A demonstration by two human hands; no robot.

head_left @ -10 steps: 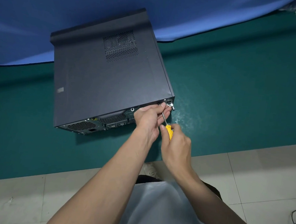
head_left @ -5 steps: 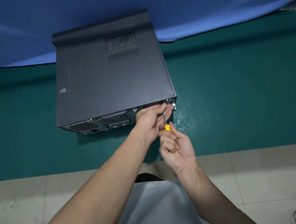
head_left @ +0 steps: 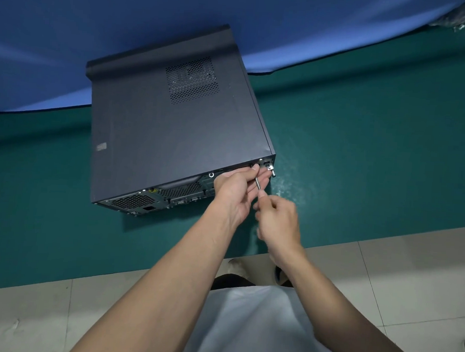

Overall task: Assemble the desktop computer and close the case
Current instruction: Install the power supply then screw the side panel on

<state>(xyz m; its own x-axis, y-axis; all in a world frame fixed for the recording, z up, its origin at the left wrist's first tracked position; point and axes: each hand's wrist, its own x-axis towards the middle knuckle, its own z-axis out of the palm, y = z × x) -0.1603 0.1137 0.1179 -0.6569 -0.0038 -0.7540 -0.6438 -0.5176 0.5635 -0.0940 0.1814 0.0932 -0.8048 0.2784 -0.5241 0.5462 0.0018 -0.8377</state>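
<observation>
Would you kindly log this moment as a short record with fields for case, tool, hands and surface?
case: computer case, closed, lying flat, rear panel toward the person
tool: screwdriver, tip at the rear's right corner
left hand: pinches the shaft near the tip
right hand: grips the handle end
surface: green mat

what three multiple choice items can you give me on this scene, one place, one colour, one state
1. Where on the computer case does the screwdriver point? A top vent B rear panel, right end C front bezel
2. What colour is the mat under it? A red B green C white
3. The computer case is: A open B half covered C closed

Key: B, the shaft runs to the rear right corner; B, teal-green mat lies all round; C, its cover sits flush with no gap.
</observation>
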